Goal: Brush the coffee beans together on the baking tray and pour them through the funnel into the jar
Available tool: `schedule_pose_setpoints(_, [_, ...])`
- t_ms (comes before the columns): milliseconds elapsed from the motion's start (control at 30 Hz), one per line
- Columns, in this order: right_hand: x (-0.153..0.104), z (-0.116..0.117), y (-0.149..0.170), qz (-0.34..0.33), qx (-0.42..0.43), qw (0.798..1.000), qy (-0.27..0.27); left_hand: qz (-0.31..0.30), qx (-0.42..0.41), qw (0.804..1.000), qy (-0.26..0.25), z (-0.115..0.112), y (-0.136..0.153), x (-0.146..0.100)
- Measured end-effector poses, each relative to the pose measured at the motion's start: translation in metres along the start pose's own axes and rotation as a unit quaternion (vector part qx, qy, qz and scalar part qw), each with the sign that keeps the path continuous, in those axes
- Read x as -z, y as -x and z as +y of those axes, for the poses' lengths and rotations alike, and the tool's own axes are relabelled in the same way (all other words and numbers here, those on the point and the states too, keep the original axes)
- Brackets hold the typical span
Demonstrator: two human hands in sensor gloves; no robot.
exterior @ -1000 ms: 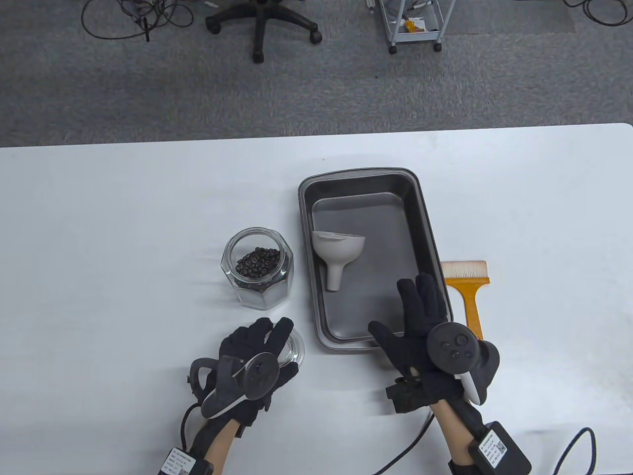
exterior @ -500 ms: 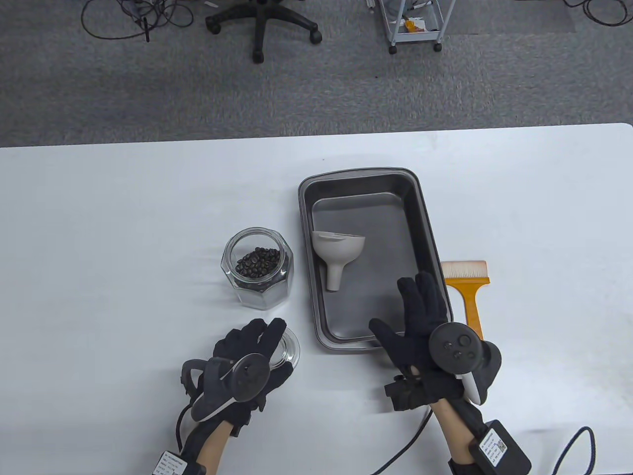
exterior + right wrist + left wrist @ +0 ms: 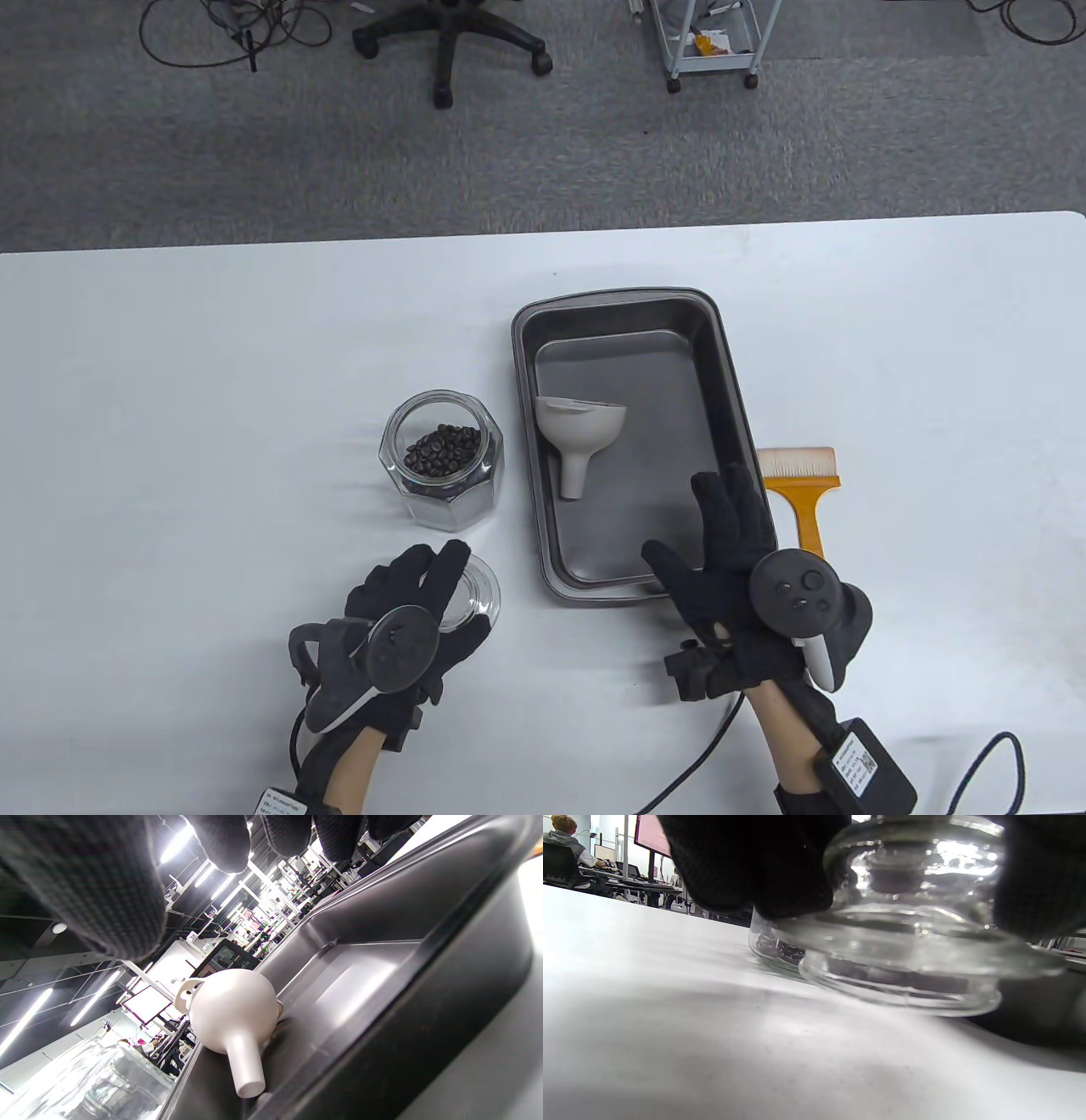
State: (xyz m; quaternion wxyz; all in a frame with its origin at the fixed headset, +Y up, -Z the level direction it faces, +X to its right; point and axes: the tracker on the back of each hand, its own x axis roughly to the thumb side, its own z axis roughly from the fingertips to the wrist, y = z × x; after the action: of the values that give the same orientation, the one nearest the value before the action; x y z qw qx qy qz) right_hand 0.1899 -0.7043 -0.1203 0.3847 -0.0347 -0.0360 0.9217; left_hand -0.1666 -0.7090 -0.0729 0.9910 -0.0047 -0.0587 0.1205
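Note:
An open glass jar (image 3: 441, 458) with coffee beans (image 3: 439, 450) in its bottom stands left of the dark baking tray (image 3: 615, 299). A white funnel (image 3: 581, 441) lies on its side inside the tray, also seen in the right wrist view (image 3: 233, 1014). I see beans only in the jar. My left hand (image 3: 437, 581) grips the glass lid (image 3: 477, 594) just in front of the jar; in the left wrist view the lid (image 3: 903, 955) hangs tilted close to the table. My right hand (image 3: 721, 526) is flat and open over the tray's near right corner.
A brush (image 3: 802, 501) with an orange handle and pale bristles lies on the table beside the tray's right rim, next to my right hand. An office chair (image 3: 450, 42) and a wheeled cart (image 3: 713, 38) stand on the floor beyond the table.
My left hand has drawn the glass lid a little to the left and towards me. My right hand has shifted slightly right, still open.

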Motion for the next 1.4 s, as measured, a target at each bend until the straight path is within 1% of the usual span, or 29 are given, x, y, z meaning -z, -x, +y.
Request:
schedule_pose_setpoints(100, [0.0, 0.0, 0.001, 0.003, -0.003, 1.0, -0.004, 0.009, -0.01, 1.0, -0.001, 0.004, -0.001, -0.001])
schedule_pose_setpoints(233, [0.002, -0.001, 0.0, 0.004, 0.002, 1.0, -0.001, 0.016, -0.023, 1.0, -0.012, 0.018, -0.001, -0.004])
schedule_pose_setpoints(367, [0.003, 0.0, 0.0, 0.005, 0.003, 1.0, -0.004, 0.022, -0.026, 0.999, -0.022, 0.042, -0.002, -0.005])
schedule_pose_setpoints(500, [0.004, 0.0, 0.003, 0.012, 0.006, 1.0, -0.008, 0.032, -0.018, 0.998, -0.046, 0.072, -0.002, 0.0])
schedule_pose_setpoints(633, [0.005, 0.0, 0.004, 0.015, 0.008, 1.0, -0.01, 0.039, -0.019, 0.998, -0.055, 0.099, -0.006, 0.009])
schedule_pose_setpoints(733, [0.005, 0.001, 0.003, 0.013, 0.005, 1.0, -0.013, 0.04, -0.011, 0.997, -0.057, 0.113, -0.011, 0.019])
schedule_pose_setpoints(900, [0.005, 0.001, 0.003, 0.012, 0.006, 1.0, -0.019, 0.051, -0.016, 0.997, -0.054, 0.124, -0.017, 0.039])
schedule_pose_setpoints(1200, [0.005, 0.001, 0.003, 0.015, 0.011, 0.999, -0.027, 0.084, 0.005, 0.996, -0.038, 0.138, -0.028, 0.08])
schedule_pose_setpoints(1400, [0.005, 0.002, 0.003, 0.014, 0.012, 0.999, -0.029, 0.114, 0.011, 0.993, -0.031, 0.139, -0.024, 0.103])
